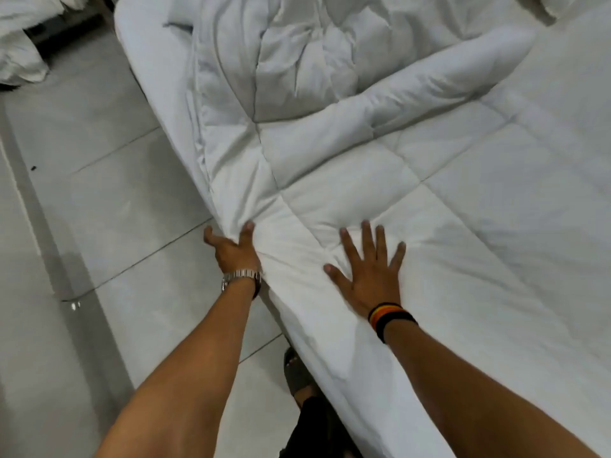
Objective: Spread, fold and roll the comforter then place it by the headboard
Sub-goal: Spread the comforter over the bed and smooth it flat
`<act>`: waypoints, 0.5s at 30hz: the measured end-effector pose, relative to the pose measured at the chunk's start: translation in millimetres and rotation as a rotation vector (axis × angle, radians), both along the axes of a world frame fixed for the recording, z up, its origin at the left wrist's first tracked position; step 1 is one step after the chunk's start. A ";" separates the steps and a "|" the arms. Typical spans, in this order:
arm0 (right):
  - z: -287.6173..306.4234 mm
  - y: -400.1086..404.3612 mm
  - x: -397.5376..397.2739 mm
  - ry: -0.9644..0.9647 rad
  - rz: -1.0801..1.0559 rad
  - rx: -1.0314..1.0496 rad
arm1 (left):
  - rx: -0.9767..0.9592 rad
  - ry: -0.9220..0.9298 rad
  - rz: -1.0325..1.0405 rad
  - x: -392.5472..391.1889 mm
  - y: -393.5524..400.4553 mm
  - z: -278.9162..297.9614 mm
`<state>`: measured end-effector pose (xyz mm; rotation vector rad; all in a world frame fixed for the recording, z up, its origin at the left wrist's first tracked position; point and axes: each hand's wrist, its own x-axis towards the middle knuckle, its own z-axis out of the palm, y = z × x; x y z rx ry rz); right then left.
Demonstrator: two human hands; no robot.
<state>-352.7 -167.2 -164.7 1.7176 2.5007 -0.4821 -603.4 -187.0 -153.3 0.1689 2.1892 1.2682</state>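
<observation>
A white quilted comforter point(429, 180) covers the bed, flat on the near half and bunched into folds at the far end. My left hand point(233, 251), with a metal watch on the wrist, pinches the comforter's edge at the bed's left side. My right hand point(368, 272), with dark bands on the wrist, lies flat on the comforter with fingers spread, pressing it down. No headboard is in view.
Pale floor tiles point(109, 206) run along the left of the bed point(139, 54). More white bedding point(20, 51) lies on the floor at the top left. My sandalled foot point(297, 375) stands close against the bed's side.
</observation>
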 end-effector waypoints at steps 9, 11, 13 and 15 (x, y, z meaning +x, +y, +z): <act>56.0 68.5 -43.0 0.147 -0.115 0.005 | 0.021 0.004 -0.137 -52.6 69.1 51.8; 63.9 100.2 -67.7 0.167 -0.131 0.037 | 0.008 0.053 -0.147 -73.4 99.9 58.7; 65.2 138.6 -97.8 0.191 -0.138 0.081 | -0.003 0.119 -0.196 -98.3 140.7 63.1; 62.6 176.4 -127.5 0.208 -0.167 0.152 | 0.064 0.146 -0.257 -122.9 185.1 64.2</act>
